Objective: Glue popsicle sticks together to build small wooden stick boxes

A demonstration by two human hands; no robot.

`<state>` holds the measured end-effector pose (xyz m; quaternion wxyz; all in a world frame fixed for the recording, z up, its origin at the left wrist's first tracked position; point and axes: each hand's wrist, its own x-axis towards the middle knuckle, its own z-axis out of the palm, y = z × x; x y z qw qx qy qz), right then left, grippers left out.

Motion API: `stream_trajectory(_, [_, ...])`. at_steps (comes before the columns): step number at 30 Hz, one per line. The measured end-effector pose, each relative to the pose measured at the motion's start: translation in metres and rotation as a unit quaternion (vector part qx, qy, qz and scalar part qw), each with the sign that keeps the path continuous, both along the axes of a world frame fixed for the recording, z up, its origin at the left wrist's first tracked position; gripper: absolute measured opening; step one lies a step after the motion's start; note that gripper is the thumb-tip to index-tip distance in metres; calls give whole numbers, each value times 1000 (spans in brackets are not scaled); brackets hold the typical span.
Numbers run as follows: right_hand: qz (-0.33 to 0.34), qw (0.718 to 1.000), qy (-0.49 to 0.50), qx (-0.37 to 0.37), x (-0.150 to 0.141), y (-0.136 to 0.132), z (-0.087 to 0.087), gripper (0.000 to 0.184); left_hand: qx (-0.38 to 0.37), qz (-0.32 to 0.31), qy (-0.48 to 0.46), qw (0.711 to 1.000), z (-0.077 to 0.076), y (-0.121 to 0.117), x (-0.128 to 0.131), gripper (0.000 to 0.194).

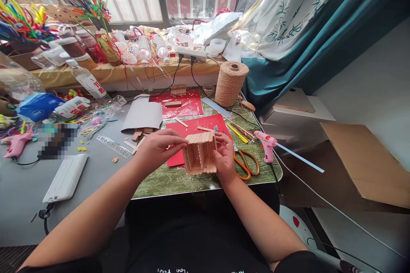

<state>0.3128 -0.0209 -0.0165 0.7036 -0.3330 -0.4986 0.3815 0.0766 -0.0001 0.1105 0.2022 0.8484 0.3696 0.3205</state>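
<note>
A small box-like frame built of wooden craft sticks (200, 153) is held between both hands above the near edge of the table. My left hand (158, 148) grips its left side, fingers curled over the top. Closed around the right side is my right hand (224, 158). Beneath the frame lies a red paper sheet (205, 127) on a green patterned mat (179, 181).
Orange-handled scissors (246, 164) and a pink glue gun (267, 145) lie just right of my hands. A twine spool (229, 83) stands at the back. Loose sticks (141, 134), grey card (142, 115), a ruler (113, 146), bottles and pipe cleaners crowd the left.
</note>
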Motion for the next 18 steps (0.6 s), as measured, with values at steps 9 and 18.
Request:
stream_trajectory(9, [-64, 997, -36, 34, 3, -4, 0, 38, -31, 58, -23, 998, 0, -4, 6, 17])
stream_trajectory(18, [-118, 987, -85, 68, 3, -7, 1, 43, 30, 57, 23, 998, -2, -9, 3, 11])
